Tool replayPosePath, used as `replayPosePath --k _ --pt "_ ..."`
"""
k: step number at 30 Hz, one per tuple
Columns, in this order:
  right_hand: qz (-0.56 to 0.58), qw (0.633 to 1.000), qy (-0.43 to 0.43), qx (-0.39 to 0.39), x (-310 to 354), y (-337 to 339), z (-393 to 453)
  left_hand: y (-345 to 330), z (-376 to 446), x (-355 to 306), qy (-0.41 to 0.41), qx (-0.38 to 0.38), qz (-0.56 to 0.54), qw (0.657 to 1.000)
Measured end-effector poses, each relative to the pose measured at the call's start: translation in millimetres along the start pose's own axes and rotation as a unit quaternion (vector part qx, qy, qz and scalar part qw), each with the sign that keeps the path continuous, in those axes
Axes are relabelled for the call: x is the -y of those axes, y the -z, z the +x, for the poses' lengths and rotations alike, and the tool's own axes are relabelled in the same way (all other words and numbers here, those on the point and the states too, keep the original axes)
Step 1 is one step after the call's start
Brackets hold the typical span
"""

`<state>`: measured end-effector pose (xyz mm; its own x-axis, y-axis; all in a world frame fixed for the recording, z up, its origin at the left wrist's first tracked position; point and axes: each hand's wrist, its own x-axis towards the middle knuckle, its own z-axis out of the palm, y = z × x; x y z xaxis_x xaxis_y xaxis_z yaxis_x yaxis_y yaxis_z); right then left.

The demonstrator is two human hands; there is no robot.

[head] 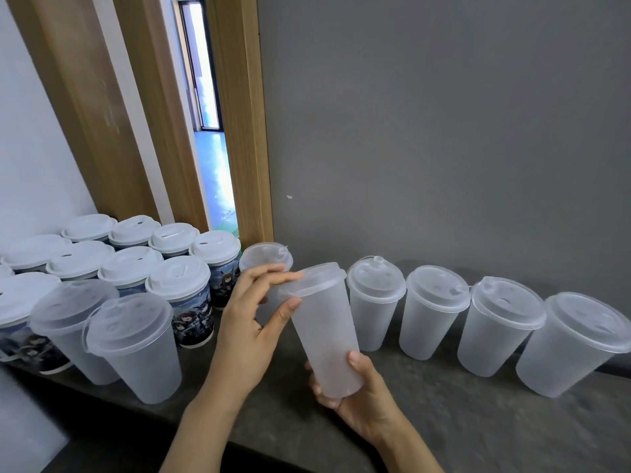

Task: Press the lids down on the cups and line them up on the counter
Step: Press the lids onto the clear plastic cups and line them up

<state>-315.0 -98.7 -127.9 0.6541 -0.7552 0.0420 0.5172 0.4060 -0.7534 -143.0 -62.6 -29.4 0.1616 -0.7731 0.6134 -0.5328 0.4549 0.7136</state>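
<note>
My right hand [355, 397] grips the base of a frosted plastic cup [324, 336], lifted off the counter and tilted to the left. My left hand [252, 312] pinches the rim of its clear lid [317, 278] between thumb and fingers. To the right, several lidded frosted cups [430, 312] stand in a row along the grey wall. One more lidded frosted cup [266, 261] stands behind my left hand, partly hidden.
At the left stand two lidded frosted cups [136, 346] and several printed paper cups with white lids [181, 295]. The dark counter [444, 421] has a front edge close to me. A grey wall [444, 131] backs it; a wooden door frame [239, 131] stands at back left.
</note>
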Motion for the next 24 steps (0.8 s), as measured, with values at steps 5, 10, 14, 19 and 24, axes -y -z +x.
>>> replayPosePath --k 5,10,14,19,24 --pt "0.046 0.998 -0.032 0.031 0 2 -3 0 2 -6 0.026 0.02 -0.011 0.999" --pt "0.068 0.995 -0.04 0.064 0 2 -3 6 4 -5 0.047 0.064 0.021 0.997" --pt "0.023 0.998 -0.04 0.046 2 0 -4 13 4 -7 0.063 0.086 0.08 0.991" --pt "-0.286 0.95 0.082 -0.094 -3 -9 2 7 2 -14 0.032 0.102 0.2 0.974" --pt "-0.445 0.841 0.235 -0.201 -16 -4 1 -7 -2 -17 0.028 0.079 0.199 0.976"
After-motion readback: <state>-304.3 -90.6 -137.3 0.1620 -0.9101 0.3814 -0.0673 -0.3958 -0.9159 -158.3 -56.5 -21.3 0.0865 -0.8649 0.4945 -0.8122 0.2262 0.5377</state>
